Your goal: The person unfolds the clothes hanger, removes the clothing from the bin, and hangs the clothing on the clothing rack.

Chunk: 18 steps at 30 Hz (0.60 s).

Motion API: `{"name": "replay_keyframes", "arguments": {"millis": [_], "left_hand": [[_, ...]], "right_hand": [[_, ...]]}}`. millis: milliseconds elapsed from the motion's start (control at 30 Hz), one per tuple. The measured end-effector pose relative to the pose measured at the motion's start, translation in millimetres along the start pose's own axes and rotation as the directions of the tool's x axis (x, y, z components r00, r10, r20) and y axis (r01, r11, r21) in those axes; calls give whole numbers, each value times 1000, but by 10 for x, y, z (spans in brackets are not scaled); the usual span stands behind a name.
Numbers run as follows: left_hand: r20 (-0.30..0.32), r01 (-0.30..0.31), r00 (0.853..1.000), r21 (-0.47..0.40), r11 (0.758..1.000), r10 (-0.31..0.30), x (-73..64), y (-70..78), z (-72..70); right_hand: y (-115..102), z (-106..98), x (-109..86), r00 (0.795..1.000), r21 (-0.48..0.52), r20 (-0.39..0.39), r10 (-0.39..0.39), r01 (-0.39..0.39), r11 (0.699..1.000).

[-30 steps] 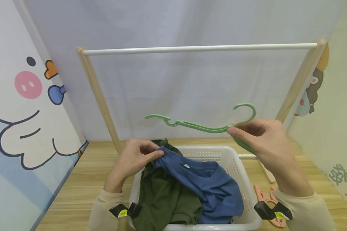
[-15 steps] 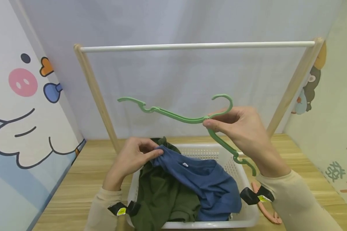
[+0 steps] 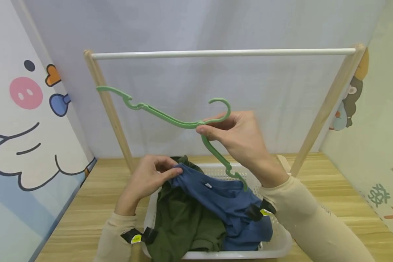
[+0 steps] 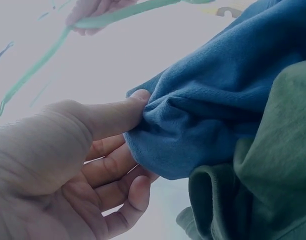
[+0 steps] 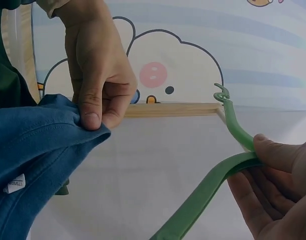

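Clothed in 1 beige left sleeve (image 3: 114, 240) and 1 matching right sleeve (image 3: 314, 222), long, lightly wrinkled, narrowing to close-fitting cuffs (image 3: 276, 184). Fitted near the wrists with 1 blocky black left band (image 3: 149, 235) and 1 similar right band (image 3: 254, 212). Marked, on each, with a small yellow label (image 3: 136, 238).

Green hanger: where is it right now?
In the head view, left of centre, the green hanger is pinched by the right hand, below the white bar, its lower tip overlapping the blue shirt.

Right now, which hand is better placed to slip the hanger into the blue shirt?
Probably your right hand: it pinches the green hanger, whose lower end overlaps the blue shirt in the head view. Your left hand is occupied pinching the shirt.
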<state>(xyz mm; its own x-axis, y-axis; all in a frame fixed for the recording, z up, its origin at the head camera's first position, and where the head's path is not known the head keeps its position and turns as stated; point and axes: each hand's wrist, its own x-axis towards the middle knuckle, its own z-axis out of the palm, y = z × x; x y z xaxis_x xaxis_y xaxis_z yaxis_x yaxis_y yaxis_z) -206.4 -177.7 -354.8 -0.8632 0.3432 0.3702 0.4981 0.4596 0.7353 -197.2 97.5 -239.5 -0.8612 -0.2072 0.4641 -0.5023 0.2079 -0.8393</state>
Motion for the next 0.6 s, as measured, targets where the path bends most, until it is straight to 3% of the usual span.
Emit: {"name": "replay_keyframes", "arguments": {"millis": [267,600], "left_hand": [[-13,-21,1000,-8,1000,21,3,-5,-22],[-50,-18,999,-7,1000,18,0,-31,-45]], "right_hand": [[125,130,45,999,4,-25,-28,28,1000],[392,115,15,997,-66,-33,75,-77,995]]}}
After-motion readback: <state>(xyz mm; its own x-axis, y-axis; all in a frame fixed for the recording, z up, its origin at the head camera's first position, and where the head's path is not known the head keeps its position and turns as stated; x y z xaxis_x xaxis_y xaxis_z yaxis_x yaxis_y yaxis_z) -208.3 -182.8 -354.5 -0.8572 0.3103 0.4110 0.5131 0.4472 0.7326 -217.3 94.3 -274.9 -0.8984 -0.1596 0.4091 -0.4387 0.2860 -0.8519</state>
